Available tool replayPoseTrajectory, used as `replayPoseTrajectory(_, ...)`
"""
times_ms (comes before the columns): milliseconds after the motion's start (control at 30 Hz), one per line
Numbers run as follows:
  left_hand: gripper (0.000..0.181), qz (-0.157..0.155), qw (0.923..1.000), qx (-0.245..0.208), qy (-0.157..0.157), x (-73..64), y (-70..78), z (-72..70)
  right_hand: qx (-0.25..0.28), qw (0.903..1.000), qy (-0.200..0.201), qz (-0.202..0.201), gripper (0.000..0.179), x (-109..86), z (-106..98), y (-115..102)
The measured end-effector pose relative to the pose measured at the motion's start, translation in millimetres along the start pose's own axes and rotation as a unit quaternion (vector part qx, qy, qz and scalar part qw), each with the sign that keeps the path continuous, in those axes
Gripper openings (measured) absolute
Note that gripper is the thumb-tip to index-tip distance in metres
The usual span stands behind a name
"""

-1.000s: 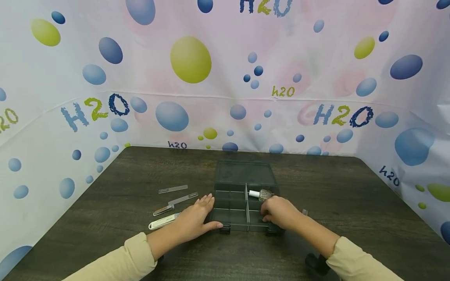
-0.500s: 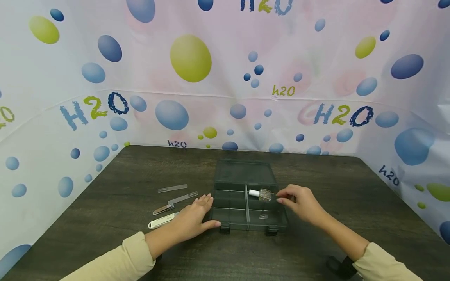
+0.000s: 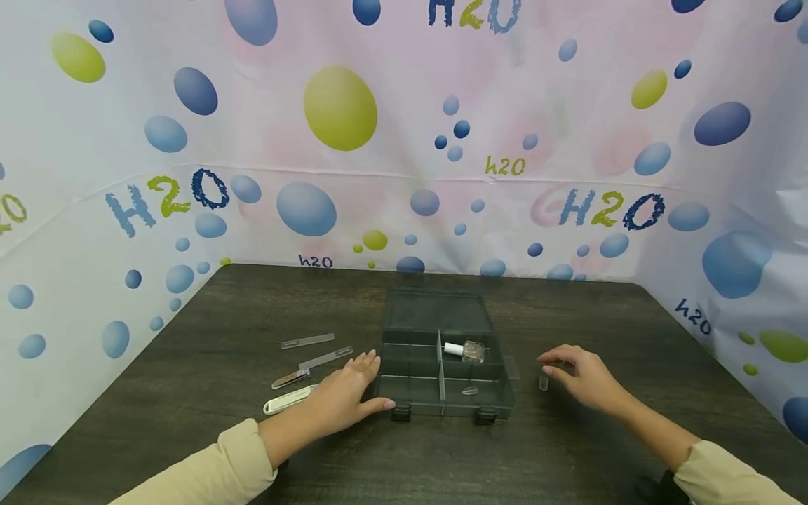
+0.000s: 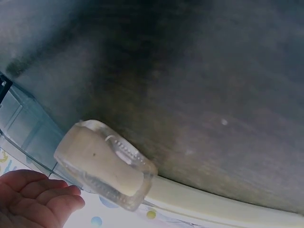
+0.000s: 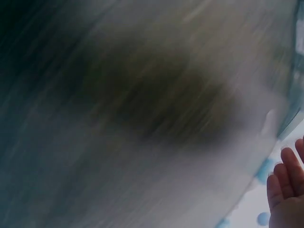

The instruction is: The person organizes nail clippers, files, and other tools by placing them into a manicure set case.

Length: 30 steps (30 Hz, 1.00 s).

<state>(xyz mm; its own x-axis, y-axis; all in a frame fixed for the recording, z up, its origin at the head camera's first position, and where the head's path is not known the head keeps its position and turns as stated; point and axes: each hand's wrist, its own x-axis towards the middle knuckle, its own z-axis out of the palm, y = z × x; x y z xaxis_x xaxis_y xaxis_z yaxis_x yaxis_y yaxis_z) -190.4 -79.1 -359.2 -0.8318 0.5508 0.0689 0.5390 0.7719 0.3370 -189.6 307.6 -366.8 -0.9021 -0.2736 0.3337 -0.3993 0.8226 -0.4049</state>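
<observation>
A dark translucent compartment box point(image 3: 416, 408) stands with its lid raised. My left hand point(image 3: 344, 393) rests with spread, straight fingers against the box's left side. Inside, a glitter nail polish bottle point(image 3: 473, 351) with a white cap lies in the back right compartment. A small clear piece, like a nail tip point(image 3: 469, 391), is in the front right one. To the right of the box, my right hand point(image 3: 583, 377) hovers with bent fingers over a small clear piece point(image 3: 543, 383) on the table. In the right wrist view, only this hand's fingers point(image 5: 285, 183) show, at the edge.
Left of the box lie two clear strips point(image 3: 307, 341) point(image 3: 325, 358), a nail clipper point(image 3: 290, 379) and a cream-coloured long tool point(image 3: 287, 400). The left wrist view shows a clear-edged beige object point(image 4: 104, 164) close up. A patterned sheet point(image 3: 404, 210) rises behind the table.
My right hand has left the box's front right compartment, where the small clear piece now shows, and moved right to another clear piece. My left hand has stayed at the box.
</observation>
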Motion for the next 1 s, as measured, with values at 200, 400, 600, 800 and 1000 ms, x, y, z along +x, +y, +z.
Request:
replayPoseTrajectory(200, 0.073, 0.003, 1.0000, -0.001, 0.004, -1.5, -1.4, 3.4, 0.018, 0.9973, -0.068, 0.022, 0.023, -4.4, -3.2, 17.1)
replayPoseTrajectory(400, 0.073, 0.006, 0.9999, 0.003, 0.009, -1.1, -2.3, 3.6, 0.011, 0.9944, -0.105, -0.001, 0.025, -1.0, -4.0, 20.7)
replayPoseTrajectory(600, 0.073, 0.005, 1.0000, 0.003, 0.005, -0.8, -2.5, 2.3, 0.018, 0.9915, -0.128, -0.017, 0.023, 4.0, -1.2, 19.4)
replayPoseTrajectory(800, 0.073, 0.001, 1.0000, 0.001, -0.003, -0.3, -2.6, 1.4, 0.018, 0.9921, -0.124, -0.004, 0.019, 3.6, 1.9, 18.5)
replayPoseTrajectory(1000, 0.073, 0.000, 1.0000, -0.001, -0.006, -0.3, -1.3, 0.1, 0.031, 0.9922, -0.118, 0.024, 0.015, 1.3, 3.7, 19.7)
